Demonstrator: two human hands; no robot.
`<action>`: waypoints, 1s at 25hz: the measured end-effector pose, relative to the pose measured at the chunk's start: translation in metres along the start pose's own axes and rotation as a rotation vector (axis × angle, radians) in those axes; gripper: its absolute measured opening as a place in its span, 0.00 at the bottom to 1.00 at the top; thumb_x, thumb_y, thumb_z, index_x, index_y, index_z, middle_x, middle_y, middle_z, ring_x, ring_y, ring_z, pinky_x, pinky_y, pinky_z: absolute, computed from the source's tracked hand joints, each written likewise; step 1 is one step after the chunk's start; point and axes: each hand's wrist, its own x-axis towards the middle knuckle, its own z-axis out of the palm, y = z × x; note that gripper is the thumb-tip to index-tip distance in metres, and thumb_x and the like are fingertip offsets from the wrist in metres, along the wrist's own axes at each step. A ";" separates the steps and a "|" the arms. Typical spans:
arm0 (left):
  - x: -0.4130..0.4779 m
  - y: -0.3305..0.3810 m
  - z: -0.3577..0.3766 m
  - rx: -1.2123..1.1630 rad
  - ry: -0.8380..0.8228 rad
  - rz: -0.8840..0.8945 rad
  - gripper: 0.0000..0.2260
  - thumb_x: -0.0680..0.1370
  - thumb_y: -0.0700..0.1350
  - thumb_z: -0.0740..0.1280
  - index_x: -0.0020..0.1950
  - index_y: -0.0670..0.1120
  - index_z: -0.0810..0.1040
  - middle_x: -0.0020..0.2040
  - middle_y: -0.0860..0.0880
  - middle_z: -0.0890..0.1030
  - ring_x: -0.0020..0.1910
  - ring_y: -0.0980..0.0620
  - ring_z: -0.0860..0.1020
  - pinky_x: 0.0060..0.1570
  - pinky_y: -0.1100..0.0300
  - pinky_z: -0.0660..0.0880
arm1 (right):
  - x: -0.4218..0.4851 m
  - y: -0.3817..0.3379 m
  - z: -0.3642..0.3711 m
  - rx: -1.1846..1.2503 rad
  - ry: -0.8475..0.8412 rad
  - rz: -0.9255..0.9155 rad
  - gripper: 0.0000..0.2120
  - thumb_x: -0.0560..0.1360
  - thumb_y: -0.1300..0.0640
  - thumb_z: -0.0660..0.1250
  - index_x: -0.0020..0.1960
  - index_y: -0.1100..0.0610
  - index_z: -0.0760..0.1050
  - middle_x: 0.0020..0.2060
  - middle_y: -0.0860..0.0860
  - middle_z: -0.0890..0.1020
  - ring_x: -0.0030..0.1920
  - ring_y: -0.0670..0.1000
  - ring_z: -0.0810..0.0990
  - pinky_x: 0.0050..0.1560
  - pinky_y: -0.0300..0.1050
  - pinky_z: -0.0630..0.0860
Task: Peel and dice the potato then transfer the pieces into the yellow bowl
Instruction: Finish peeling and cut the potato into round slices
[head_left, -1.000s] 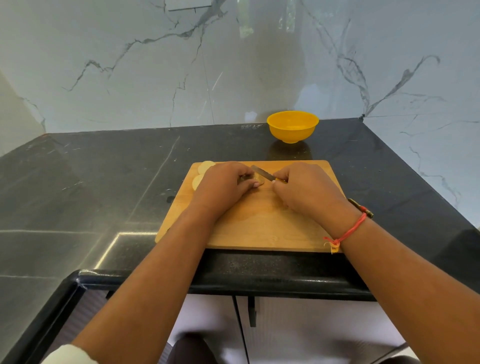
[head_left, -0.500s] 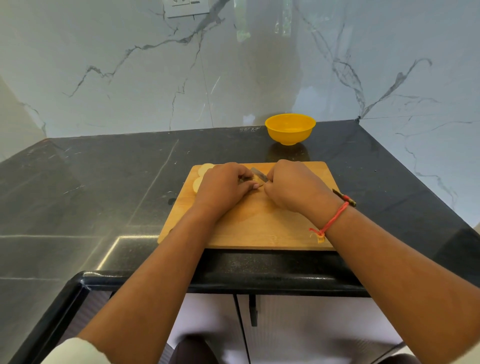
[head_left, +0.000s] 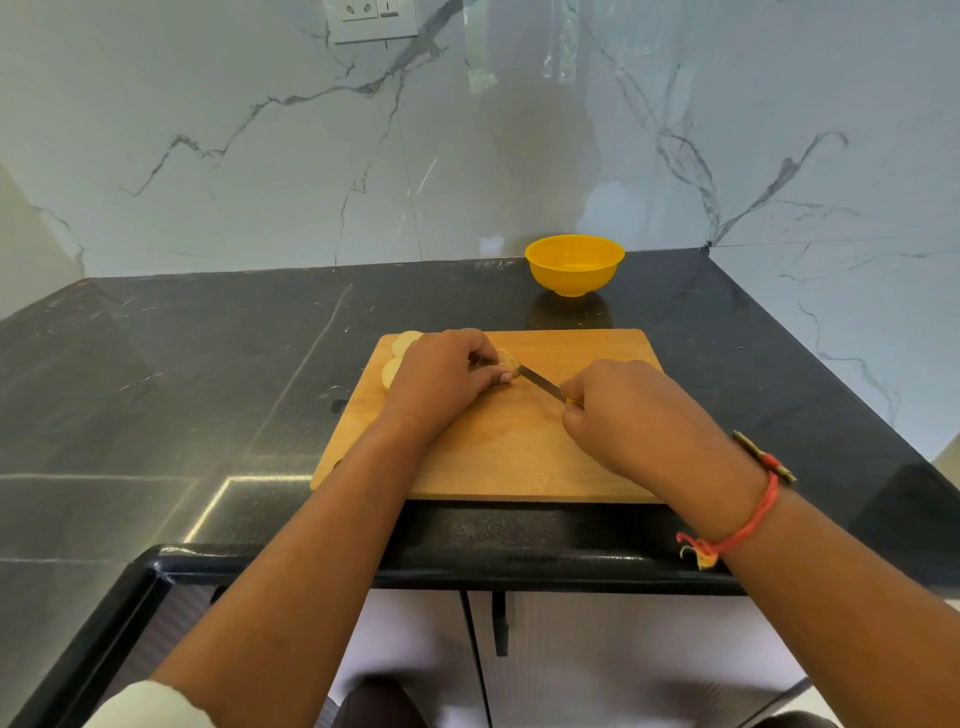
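So here's where the dicing is at. The left hand (head_left: 441, 379) sits at the centre of the frame, fingers curled down over a small potato piece (head_left: 508, 358) and pinning it to the wooden cutting board (head_left: 519, 462). Only the pale edge of that piece pokes out past the fingertips. The right hand (head_left: 634, 415) is closed tight round the knife (head_left: 541, 385) handle. Just a sliver of yellow handle shows by the knuckles, and the blade runs up and left with its tip right at the potato piece.

The big change from half a second ago is that the right hand has pulled back toward the lower right. Before, the two hands were practically knuckle to knuckle and you could barely see the blade. Now there's a clear gap between them and most of the blade is out in the open.

Two round potato slices (head_left: 399, 353) still lie at the board's upper left corner, half hidden behind the left hand, same as earlier. The yellow bowl (head_left: 574, 265) hasn't budged. It sits on the black counter (head_left: 208, 374) above the board, against the marble wall, well apart from the hands, and I can't see any potato in it.

There's a red thread (head_left: 748, 525) on the right wrist. The view has also tipped up a bit, so a wall socket (head_left: 371, 18) now shows at the top edge.
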 end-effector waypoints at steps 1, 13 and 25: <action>-0.001 0.000 0.000 -0.010 0.000 -0.004 0.13 0.74 0.56 0.73 0.55 0.51 0.84 0.51 0.53 0.84 0.51 0.55 0.80 0.55 0.53 0.79 | -0.002 0.001 -0.002 -0.003 0.011 -0.003 0.13 0.81 0.56 0.60 0.58 0.52 0.82 0.38 0.51 0.79 0.39 0.50 0.77 0.34 0.42 0.71; -0.005 0.004 -0.007 -0.062 -0.016 0.009 0.10 0.75 0.53 0.73 0.52 0.50 0.86 0.48 0.52 0.85 0.48 0.54 0.80 0.53 0.55 0.78 | 0.043 -0.015 0.013 0.085 0.167 -0.035 0.12 0.79 0.55 0.61 0.54 0.54 0.84 0.38 0.52 0.80 0.42 0.53 0.78 0.42 0.48 0.79; -0.005 0.005 -0.007 -0.091 0.018 0.000 0.09 0.75 0.50 0.75 0.52 0.48 0.86 0.49 0.51 0.86 0.48 0.55 0.80 0.54 0.56 0.78 | 0.059 -0.034 0.018 -0.067 0.108 -0.034 0.12 0.82 0.53 0.62 0.59 0.58 0.79 0.42 0.53 0.75 0.47 0.54 0.78 0.46 0.45 0.73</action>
